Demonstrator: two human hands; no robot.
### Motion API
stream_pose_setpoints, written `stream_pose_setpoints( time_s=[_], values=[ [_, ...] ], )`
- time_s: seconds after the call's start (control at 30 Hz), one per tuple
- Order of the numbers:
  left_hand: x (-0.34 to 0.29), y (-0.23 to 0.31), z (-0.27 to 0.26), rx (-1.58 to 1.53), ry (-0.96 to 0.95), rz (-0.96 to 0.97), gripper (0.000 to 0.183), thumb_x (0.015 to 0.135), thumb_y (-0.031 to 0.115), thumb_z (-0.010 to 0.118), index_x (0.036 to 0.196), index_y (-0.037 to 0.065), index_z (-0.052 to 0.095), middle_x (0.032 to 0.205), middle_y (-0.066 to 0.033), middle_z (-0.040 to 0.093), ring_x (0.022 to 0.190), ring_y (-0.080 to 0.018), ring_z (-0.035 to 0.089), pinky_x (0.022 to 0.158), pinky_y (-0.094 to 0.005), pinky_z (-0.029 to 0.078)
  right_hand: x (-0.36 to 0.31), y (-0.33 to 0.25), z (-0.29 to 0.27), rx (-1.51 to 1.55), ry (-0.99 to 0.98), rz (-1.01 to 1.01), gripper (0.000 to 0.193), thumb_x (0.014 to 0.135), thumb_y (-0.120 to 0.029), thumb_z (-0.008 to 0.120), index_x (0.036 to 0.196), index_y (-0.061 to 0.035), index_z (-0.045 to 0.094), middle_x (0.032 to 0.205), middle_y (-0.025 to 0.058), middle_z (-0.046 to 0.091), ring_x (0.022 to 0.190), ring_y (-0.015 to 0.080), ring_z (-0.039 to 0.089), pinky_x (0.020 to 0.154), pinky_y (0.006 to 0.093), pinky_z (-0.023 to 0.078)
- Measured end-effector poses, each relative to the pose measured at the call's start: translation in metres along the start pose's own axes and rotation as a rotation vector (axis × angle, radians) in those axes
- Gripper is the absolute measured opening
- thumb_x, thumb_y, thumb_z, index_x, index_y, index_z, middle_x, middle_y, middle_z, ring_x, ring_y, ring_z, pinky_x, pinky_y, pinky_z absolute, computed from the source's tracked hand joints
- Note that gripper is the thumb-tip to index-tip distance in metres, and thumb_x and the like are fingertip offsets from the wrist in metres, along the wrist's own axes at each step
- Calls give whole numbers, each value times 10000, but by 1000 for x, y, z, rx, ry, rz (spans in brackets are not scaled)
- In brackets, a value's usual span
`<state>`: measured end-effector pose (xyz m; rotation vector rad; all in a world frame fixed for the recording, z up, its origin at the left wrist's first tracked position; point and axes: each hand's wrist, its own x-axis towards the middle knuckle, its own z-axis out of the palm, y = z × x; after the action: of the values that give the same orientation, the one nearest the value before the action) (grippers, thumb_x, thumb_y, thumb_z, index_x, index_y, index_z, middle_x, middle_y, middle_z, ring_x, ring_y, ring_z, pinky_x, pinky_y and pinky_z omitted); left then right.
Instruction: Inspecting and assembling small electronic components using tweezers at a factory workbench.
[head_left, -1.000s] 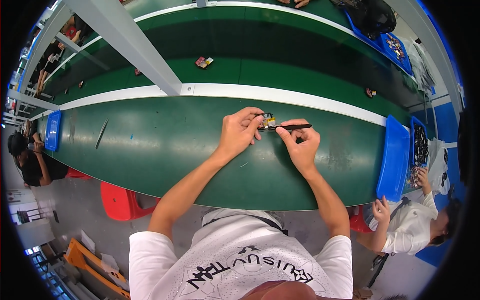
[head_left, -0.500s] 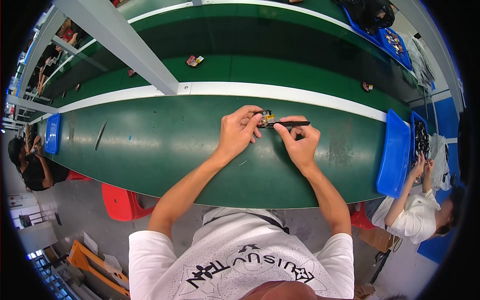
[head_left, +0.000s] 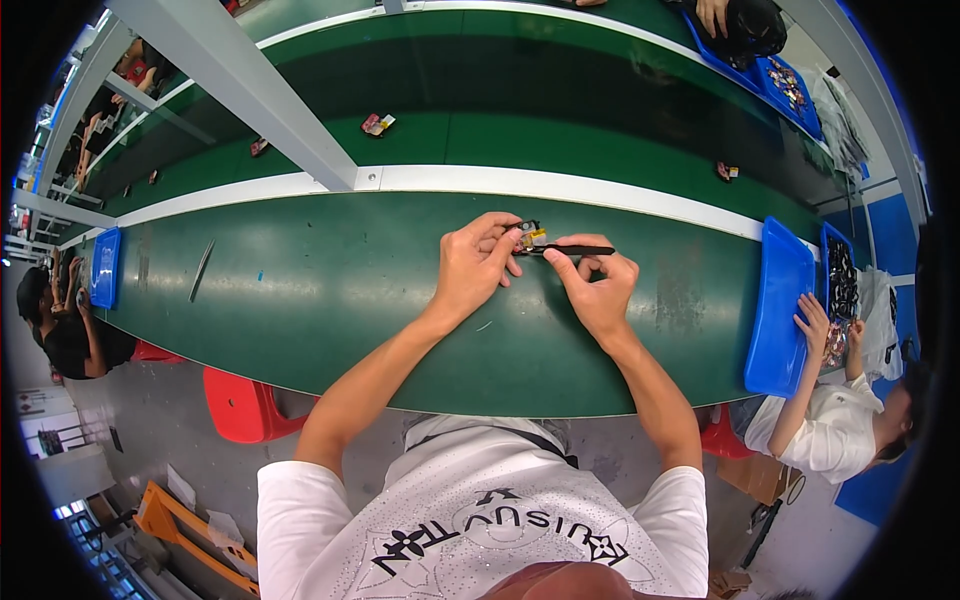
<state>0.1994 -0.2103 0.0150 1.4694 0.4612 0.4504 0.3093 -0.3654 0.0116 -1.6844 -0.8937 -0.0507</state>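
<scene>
My left hand [head_left: 470,265] pinches a small electronic part [head_left: 530,236], dark-framed with a yellow patch, above the green workbench. Its finer details are too small to make out. Between the thumb and fingers of my right hand [head_left: 604,295] is a pair of slim black tweezers [head_left: 590,250]. They lie nearly level, and their tip points left at the part's lower right edge. Whether the tip touches it I cannot tell. Both hands are close together over the middle of the bench.
A thin silver tool [head_left: 201,270] and a blue scrap [head_left: 261,275] lie on the bench's left. Small parts [head_left: 378,124] ride the green belt beyond the white rail [head_left: 540,180]. At right, a co-worker's hand [head_left: 815,325] touches a blue tray [head_left: 772,340]. Another blue tray [head_left: 105,268] stands far left.
My right hand and the tweezers have shifted slightly left. Parts on the belt have moved left. The right blue tray has slid a little left, with the co-worker's hand now on it.
</scene>
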Motion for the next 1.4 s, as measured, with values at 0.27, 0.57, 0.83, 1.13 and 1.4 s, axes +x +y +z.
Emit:
stream_pose_setpoints(
  time_s=[0.27, 0.57, 0.83, 1.13, 1.4],
  values=[
    [-3, 0, 1, -31, -45, 1, 235, 1006, 57, 623, 1189, -87, 651, 905, -136, 725, 659, -139, 696, 501, -240, 547, 3, 0, -4, 254, -72, 289, 148, 855, -24, 819, 959, 22, 724, 684, -20, 644, 535, -3, 468, 472, 193, 303],
    [-4, -2, 3, -49, -38, 52, 243, 1009, 48, 618, 1208, -89, 646, 905, -135, 718, 673, -148, 704, 504, -242, 549, 11, -13, -10, 490, -109, 559, 145, 895, 54, 739, 1018, 76, 665, 950, 159, 739, 872, 177, 734, 762, 250, 592],
    [-7, -5, 5, 20, -21, 137, 246, 1002, 31, 625, 1220, -82, 648, 901, -138, 725, 681, -150, 709, 513, -241, 555, 12, -14, -11, 501, -111, 590, 134, 897, 57, 731, 1015, 72, 667, 947, 163, 740, 874, 188, 737, 780, 265, 592],
    [-3, -7, 1, -96, -52, 105, 251, 1001, 37, 626, 1218, -89, 642, 918, -149, 719, 675, -168, 710, 518, -251, 560, 14, -14, -14, 569, -149, 602, 121, 909, 53, 715, 1016, 70, 661, 957, 171, 738, 896, 211, 743, 808, 286, 589],
    [1, -4, -3, -188, -90, -8, 261, 1001, 63, 635, 1203, -102, 635, 922, -155, 709, 646, -183, 704, 507, -254, 552, 14, -13, -14, 562, -160, 598, 120, 907, 56, 716, 1009, 73, 655, 951, 167, 732, 922, 225, 746, 817, 287, 596]
  ],
)
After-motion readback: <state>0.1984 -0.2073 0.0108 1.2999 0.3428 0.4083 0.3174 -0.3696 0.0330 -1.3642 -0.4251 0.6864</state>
